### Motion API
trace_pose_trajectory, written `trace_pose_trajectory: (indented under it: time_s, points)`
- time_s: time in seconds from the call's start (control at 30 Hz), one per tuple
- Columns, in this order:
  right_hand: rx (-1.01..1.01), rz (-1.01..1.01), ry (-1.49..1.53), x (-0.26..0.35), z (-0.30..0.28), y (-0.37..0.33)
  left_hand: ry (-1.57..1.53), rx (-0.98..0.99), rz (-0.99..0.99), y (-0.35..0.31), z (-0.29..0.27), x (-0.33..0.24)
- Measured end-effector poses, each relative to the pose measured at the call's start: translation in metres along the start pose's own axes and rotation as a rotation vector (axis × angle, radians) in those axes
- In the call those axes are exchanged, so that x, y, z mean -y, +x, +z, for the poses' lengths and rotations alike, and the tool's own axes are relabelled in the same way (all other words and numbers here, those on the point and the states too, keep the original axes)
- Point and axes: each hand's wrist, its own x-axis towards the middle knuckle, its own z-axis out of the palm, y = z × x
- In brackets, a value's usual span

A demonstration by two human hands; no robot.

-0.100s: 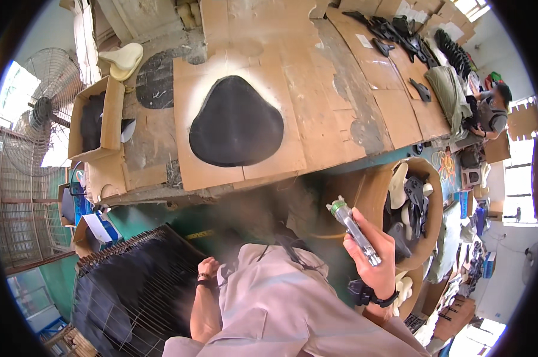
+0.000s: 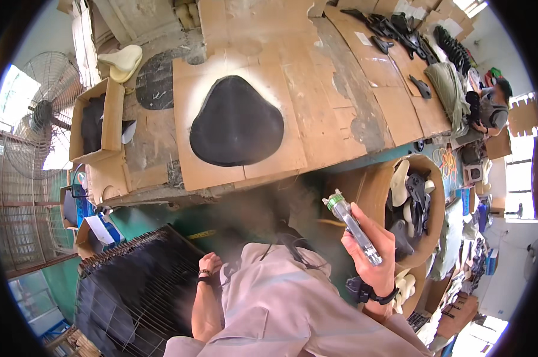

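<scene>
My right hand (image 2: 373,247) is wrapped round a silver spray gun (image 2: 357,229) with a green ring near its nozzle. It holds the gun in front of the bench edge, nozzle pointing up and to the left. On the bench lies a smooth black saddle-shaped piece (image 2: 236,122), its narrow end away from me. Pale overspray rims its far side on the cardboard (image 2: 293,149). My left hand (image 2: 209,263) hangs at my left side by my clothing, fingers curled closed, with nothing showing in it.
A wire rack (image 2: 138,285) draped with black sheets stands at lower left. An open carton (image 2: 111,128) and a pale saddle (image 2: 123,62) sit on the bench's left. Right of me is a round cardboard bin (image 2: 432,232) of saddle parts. A co-worker (image 2: 494,110) is far right.
My right hand and the spray gun have shifted very slightly up and left. The black piece lies where it was.
</scene>
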Motion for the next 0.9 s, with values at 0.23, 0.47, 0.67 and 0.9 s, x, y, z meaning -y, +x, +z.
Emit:
trace_pose_trajectory:
  time_s: [0.23, 0.47, 0.67, 0.9]
  points:
    - [-0.017, 0.019, 0.004, 0.005, 0.001, 0.0, 0.091, -0.087, 0.03, -0.013, 0.024, -0.038]
    - [0.071, 0.036, -0.012, 0.009, -0.004, -0.001, -0.04, 0.018, -0.048, -0.012, 0.015, -0.012]
    - [0.22, -0.017, 0.0, -0.001, -0.005, -0.008, 0.2, -0.08, -0.007, -0.013, 0.015, 0.006]
    - [0.11, -0.015, 0.016, 0.0, -0.005, 0.001, -0.063, 0.069, -0.064, 0.005, 0.016, -0.002]
